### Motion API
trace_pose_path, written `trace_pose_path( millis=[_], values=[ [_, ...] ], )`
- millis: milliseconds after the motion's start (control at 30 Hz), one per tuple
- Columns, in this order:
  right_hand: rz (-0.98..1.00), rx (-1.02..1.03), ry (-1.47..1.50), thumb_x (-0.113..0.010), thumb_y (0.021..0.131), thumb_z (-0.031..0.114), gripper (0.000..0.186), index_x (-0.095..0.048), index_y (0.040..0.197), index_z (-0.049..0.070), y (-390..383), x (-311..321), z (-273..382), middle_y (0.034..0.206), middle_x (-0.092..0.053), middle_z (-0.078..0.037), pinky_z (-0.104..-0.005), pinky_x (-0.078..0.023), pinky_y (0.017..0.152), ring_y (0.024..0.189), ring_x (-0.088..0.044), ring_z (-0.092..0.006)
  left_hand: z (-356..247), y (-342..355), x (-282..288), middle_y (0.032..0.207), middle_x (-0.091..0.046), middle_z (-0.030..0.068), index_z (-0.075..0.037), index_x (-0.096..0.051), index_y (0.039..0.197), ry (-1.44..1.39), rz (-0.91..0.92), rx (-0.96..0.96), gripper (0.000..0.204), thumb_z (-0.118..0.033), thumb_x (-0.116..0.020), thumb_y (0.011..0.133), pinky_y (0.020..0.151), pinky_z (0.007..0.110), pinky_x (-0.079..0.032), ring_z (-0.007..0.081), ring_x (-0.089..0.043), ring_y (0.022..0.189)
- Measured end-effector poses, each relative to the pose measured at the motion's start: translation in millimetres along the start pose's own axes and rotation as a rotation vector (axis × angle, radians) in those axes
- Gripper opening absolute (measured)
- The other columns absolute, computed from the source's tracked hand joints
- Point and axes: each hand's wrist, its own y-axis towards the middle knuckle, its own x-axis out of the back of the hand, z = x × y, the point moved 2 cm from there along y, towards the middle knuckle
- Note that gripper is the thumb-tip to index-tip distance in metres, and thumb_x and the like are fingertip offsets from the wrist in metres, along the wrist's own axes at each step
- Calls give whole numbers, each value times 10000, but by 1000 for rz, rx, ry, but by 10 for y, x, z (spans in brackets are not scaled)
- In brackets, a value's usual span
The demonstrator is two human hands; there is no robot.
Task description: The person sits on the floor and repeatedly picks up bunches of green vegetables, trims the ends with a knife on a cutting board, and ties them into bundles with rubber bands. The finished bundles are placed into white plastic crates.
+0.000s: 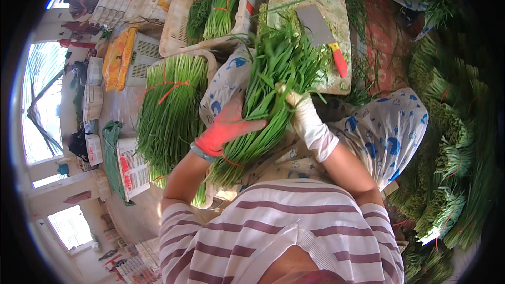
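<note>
A loose bunch of garlic chives (273, 84) lies across my lap, its leafy part toward the cutting board and its other end near my waist. My left hand (229, 129), in a red glove, is closed around the bunch, with the thumb over the top and the other fingers partly hidden. A red tie (233, 162) circles the end near my left wrist. My right hand (301, 109), in a white glove, bends over the right side of the bunch, its fingertips pinching some leaves. Beyond, a cleaver (317, 26) with a red and yellow handle rests on the board.
The pale cutting board (336, 8) is littered with green scraps. Left of my knee, a crate holds tied chives (176, 92); another crate (176, 29) behind it holds more. Stacked bundles (447, 126) fill the right side. A yellow sack (120, 58) hangs over a crate farther left.
</note>
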Motion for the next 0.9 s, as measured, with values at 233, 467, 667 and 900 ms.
trace_pose_path(
  millis=[233,467,667,900],
  values=[
    [-234,-8,-85,-837,813,122,329,-683,1072,-11,-182,787,99,962,-723,-87,-346,-596,724,783,-705,-201,391,-244,375,1150,-696,30,-27,-614,1283,-402,-497,168,508,-155,-797,827,956,301,-479,135,-636,1042],
    [-255,-161,100,-782,866,88,270,-677,1094,-11,-367,1082,-47,1017,-724,-101,-382,-591,837,890,-706,-239,524,-359,296,1157,-687,-5,-49,-635,1275,-547,-561,74,397,-153,-744,908,924,277,-491,104,-632,1032],
    [-447,512,-439,-662,915,6,456,-545,1353,63,-205,1088,473,1174,-664,-84,-338,-520,943,1004,-641,-196,342,-260,148,1159,-671,-22,-49,-613,1288,-410,-568,52,431,-142,-762,894,955,269,-461,84,-601,1031],
    [501,1065,-1660,-741,853,291,333,-682,1100,76,-101,-782,897,837,-641,-108,-393,-519,675,797,-656,-295,294,-142,96,1066,-686,0,-26,-639,1198,-394,-527,78,291,-28,-677,909,802,240,-526,82,-625,930]
  ],
)
